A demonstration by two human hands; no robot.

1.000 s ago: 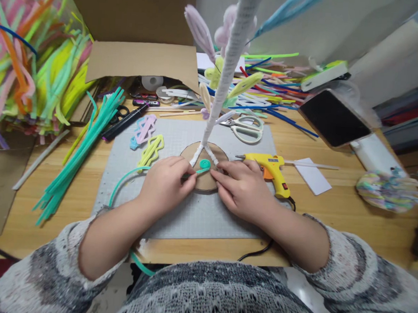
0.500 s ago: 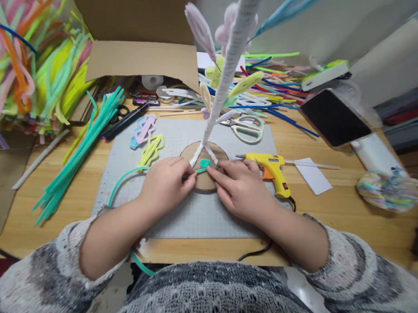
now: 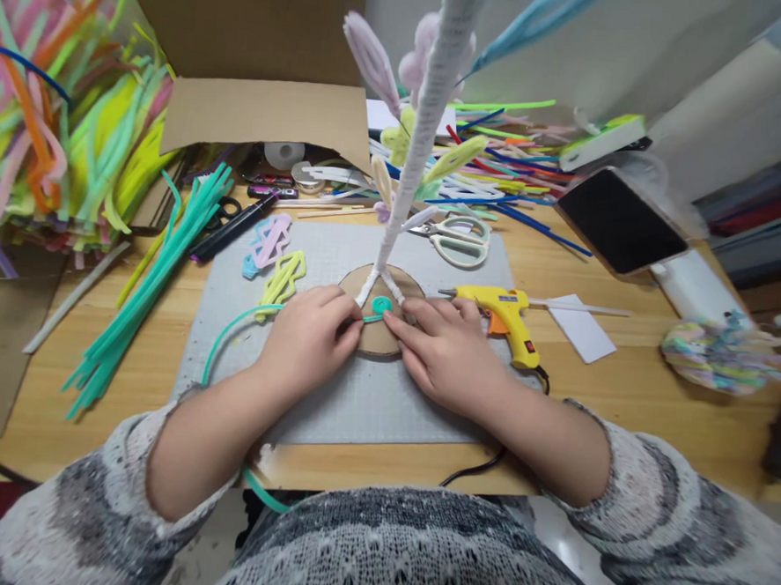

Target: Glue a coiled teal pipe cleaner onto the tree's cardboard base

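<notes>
Our left hand (image 3: 308, 340) pinches the teal fuzzy pipe cleaner (image 3: 382, 307) just behind its coiled end, which lies on the round brown cardboard disc (image 3: 375, 337). Our right hand (image 3: 449, 353) lies flat, fingers outstretched, fingertips just beside the coil.

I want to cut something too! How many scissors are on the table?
2. The white scissors lie at the mat's far edge, past the glue gun; the black scissors lie left, beside the teal pipe cleaners. More may hide under the clutter.
</notes>
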